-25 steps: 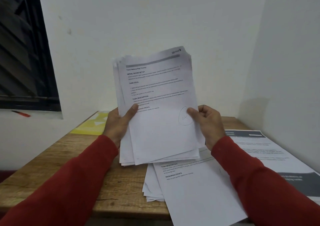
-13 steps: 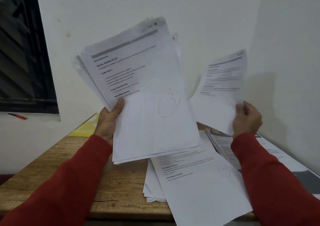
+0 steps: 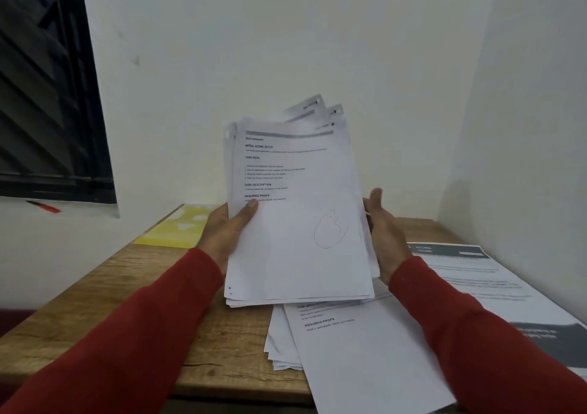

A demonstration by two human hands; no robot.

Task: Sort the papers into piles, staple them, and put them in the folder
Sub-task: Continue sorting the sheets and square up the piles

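My left hand [image 3: 226,230] grips a thick stack of printed papers [image 3: 295,223] upright above the table, thumb across the front sheet. That top sheet carries a pen-drawn circle. My right hand [image 3: 382,232] is at the stack's right edge, fingers straight, palm against the side of the sheets. Below the stack a pile of papers [image 3: 349,350] lies on the table and overhangs its front edge. A second pile of printed sheets [image 3: 476,286] with dark banners lies at the right. A yellow folder [image 3: 181,226] lies at the table's far left corner.
The wooden table [image 3: 133,302] stands in a corner between white walls. A dark window [image 3: 47,96] is at the left, with a red pen [image 3: 44,206] on its sill.
My right hand has let go of the single sheet it took to the right and come back empty to the stack's right edge. The stack has dropped lower and straightened.
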